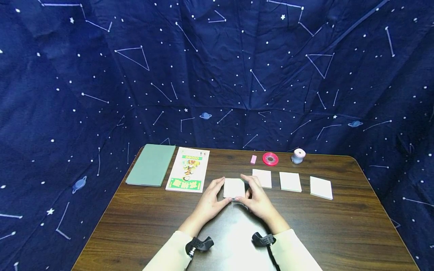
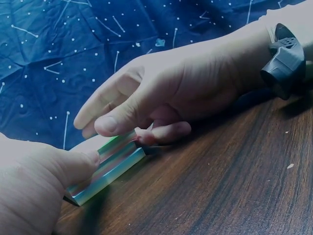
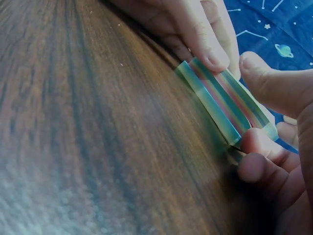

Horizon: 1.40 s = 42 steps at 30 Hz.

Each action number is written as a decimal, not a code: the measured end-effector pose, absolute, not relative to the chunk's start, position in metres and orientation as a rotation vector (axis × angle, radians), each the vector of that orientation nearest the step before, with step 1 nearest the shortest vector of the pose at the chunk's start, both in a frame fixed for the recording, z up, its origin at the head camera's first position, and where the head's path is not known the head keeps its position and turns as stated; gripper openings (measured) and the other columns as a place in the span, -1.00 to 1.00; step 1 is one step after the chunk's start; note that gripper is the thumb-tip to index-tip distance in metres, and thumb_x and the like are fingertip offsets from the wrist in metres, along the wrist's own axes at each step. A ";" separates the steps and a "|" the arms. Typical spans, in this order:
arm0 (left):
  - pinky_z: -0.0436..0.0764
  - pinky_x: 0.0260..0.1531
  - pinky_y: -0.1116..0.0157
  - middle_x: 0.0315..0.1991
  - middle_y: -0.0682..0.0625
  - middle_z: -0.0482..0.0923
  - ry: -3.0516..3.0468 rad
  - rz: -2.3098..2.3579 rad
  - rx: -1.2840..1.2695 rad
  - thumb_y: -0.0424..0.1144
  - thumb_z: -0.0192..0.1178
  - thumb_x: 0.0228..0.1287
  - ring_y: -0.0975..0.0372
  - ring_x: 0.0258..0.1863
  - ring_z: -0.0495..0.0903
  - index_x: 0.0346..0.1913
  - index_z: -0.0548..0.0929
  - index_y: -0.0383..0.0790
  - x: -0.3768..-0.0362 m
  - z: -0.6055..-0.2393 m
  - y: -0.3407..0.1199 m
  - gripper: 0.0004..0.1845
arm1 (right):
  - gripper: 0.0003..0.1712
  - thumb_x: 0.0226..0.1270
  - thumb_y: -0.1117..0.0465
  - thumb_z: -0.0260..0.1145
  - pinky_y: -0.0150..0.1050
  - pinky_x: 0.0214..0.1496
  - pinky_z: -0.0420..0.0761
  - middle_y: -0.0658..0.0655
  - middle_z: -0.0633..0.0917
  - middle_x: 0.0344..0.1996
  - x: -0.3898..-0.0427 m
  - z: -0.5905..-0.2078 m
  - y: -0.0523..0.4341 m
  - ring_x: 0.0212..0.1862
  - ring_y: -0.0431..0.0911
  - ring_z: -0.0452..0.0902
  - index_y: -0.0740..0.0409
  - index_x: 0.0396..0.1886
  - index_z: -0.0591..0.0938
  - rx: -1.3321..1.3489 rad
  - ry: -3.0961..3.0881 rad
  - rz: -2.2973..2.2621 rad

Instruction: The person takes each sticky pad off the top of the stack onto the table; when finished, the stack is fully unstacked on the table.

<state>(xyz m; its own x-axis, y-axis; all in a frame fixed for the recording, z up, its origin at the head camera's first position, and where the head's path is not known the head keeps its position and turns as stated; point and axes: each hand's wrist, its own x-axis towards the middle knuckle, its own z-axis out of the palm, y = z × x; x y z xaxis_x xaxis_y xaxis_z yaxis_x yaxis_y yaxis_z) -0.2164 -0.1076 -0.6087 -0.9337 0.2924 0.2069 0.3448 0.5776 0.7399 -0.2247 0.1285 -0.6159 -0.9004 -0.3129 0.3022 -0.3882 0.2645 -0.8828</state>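
A small stack of square note pads (image 1: 234, 187), white on top with striped coloured edges, sits on the table between both hands. My left hand (image 1: 211, 198) grips its left side, with the thumb at the front edge and the fingers along the far side. My right hand (image 1: 256, 199) holds the right side, its index finger reaching to the back corner and its thumb near the front one. In the right wrist view, layers of the pad stack (image 3: 215, 100) sit slightly out of line, and curled right fingertips (image 3: 257, 142) touch its near end.
Three more white pads (image 1: 290, 181) lie in a row to the right. Behind them are a pink eraser-like block (image 1: 253, 159), a red ring-shaped roll (image 1: 270, 159) and a white spool (image 1: 298, 156). A green notebook (image 1: 150, 165) and an illustrated booklet (image 1: 187, 171) lie left.
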 end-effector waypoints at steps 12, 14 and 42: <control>0.42 0.60 -0.13 0.57 -0.18 0.43 -2.754 -1.296 -0.545 -0.09 0.50 0.39 -0.09 0.59 0.43 0.64 0.38 -0.32 -0.216 -0.607 -0.109 -0.13 | 0.09 0.25 0.30 0.67 -0.18 -0.72 0.67 0.31 0.45 0.31 -0.226 -0.616 0.124 -0.51 -0.28 0.48 0.31 0.68 0.30 0.512 -2.572 1.759; 0.40 0.62 -0.12 0.57 -0.17 0.43 -2.757 -1.311 -0.536 -0.09 0.50 0.40 -0.08 0.61 0.41 0.65 0.37 -0.31 -0.216 -0.607 -0.109 -0.13 | 0.08 0.25 0.29 0.67 -0.18 -0.70 0.68 0.31 0.45 0.34 -0.226 -0.616 0.124 -0.52 -0.28 0.48 0.31 0.68 0.31 0.490 -2.582 1.778; 0.46 0.57 -0.09 0.54 -0.18 0.48 -2.737 -1.217 -0.586 -0.22 0.53 0.36 -0.09 0.55 0.49 0.57 0.47 -0.37 -0.218 -0.610 -0.106 -0.21 | -0.11 0.28 0.59 0.49 -0.18 -0.73 0.63 0.29 0.32 0.42 -0.219 -0.613 0.129 -0.47 -0.17 0.52 0.23 0.59 0.43 0.570 -2.265 1.921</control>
<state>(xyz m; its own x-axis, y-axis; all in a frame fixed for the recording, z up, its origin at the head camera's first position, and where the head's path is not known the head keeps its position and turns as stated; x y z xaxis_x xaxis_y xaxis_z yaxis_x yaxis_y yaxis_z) -0.2179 -0.1061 -0.6102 -0.9225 0.3079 0.2327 0.3790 0.6094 0.6964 -0.2188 0.1293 -0.6133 -0.9222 -0.2071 0.3266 -0.3560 0.1252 -0.9260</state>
